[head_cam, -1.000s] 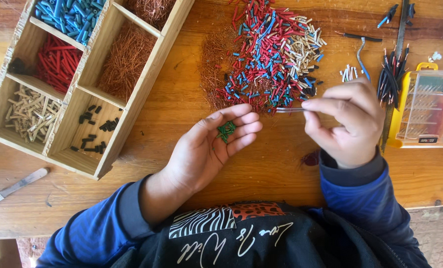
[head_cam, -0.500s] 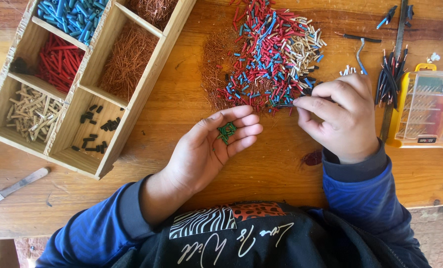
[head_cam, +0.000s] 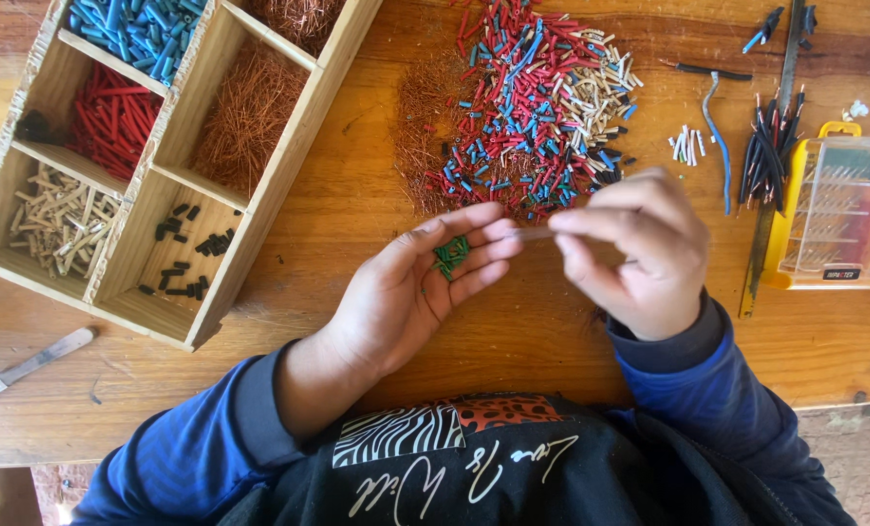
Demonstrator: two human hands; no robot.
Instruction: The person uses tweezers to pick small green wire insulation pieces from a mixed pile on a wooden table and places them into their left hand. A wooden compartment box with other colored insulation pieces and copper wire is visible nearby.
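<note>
My left hand [head_cam: 396, 302] lies palm up above the wooden table, cupping a small heap of green tube pieces [head_cam: 449, 256] on its fingers. My right hand [head_cam: 634, 253] pinches thin metal tweezers [head_cam: 530, 234], whose tips point left and reach the left hand's fingertips. Just beyond both hands lies a mixed pile of red, blue, beige and black tube pieces [head_cam: 537, 97] with loose copper strands [head_cam: 417, 127] at its left edge.
A wooden divided tray [head_cam: 303, 127] at the left holds blue, red, beige and black pieces and copper strands in separate compartments. At the right are a yellow bit case [head_cam: 839, 209], black wires [head_cam: 771, 146] and a metal ruler [head_cam: 758, 258]. A brush [head_cam: 26, 365] lies near the front left edge.
My right hand dipped the tweezers to the pile's near edge, then drew back left and toward me to the left fingertips. The left hand stayed cupped in place.
</note>
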